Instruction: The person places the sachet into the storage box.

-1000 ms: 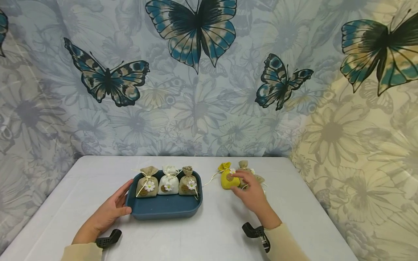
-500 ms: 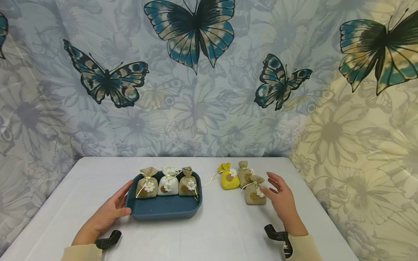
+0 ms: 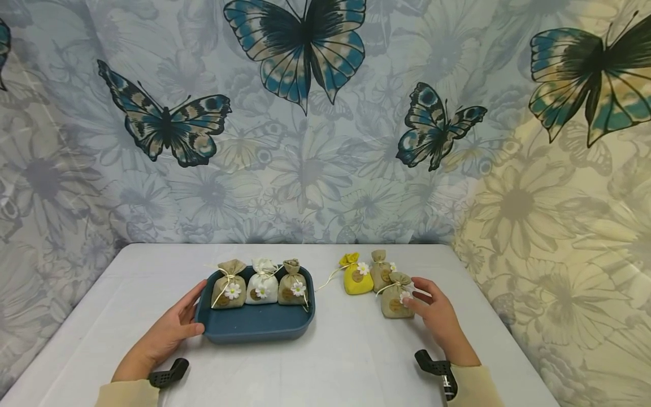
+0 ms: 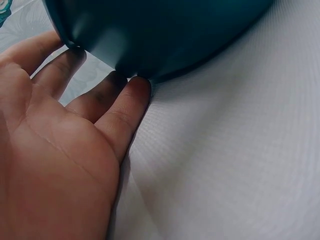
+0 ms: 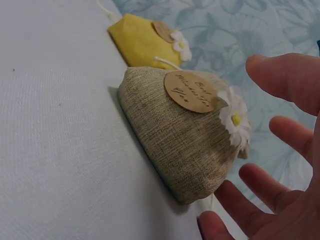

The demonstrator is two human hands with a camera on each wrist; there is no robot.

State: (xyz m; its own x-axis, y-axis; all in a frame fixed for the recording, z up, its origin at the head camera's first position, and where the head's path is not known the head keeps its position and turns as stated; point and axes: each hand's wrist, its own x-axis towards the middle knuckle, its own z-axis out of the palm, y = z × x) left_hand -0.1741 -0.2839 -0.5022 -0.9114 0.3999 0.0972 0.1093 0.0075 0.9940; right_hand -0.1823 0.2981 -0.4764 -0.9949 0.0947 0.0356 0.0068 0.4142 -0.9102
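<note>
My left hand (image 3: pixel 170 325) rests against the left end of a blue tray (image 3: pixel 254 325), its fingertips (image 4: pixel 137 90) touching the outer wall. In the tray stand three small drawstring pouches with white daisies: a tan pouch (image 3: pixel 239 275), a white pouch (image 3: pixel 263 278) and a brownish pouch (image 3: pixel 287 282). On the right, my right hand (image 3: pixel 439 316) is spread beside the nearest beige pouch (image 3: pixel 394 295), thumb and fingers around its right side without closing. In the right wrist view this linen pouch (image 5: pixel 155 120) bears a round paper label (image 5: pixel 189 91) and a daisy (image 5: pixel 235 120).
Behind the beige pouch stand a yellow pouch (image 3: pixel 357 282) and another tan pouch (image 3: pixel 378 277). The yellow one's cord trails left toward the tray. A white cloth covers the table (image 3: pixel 335 362); a butterfly-print curtain (image 3: pixel 315 186) hangs at its back edge.
My right hand has moved from in front of the pouches to the right side of the nearest beige one, now closer to it. The left hand and the tray have stayed put.
</note>
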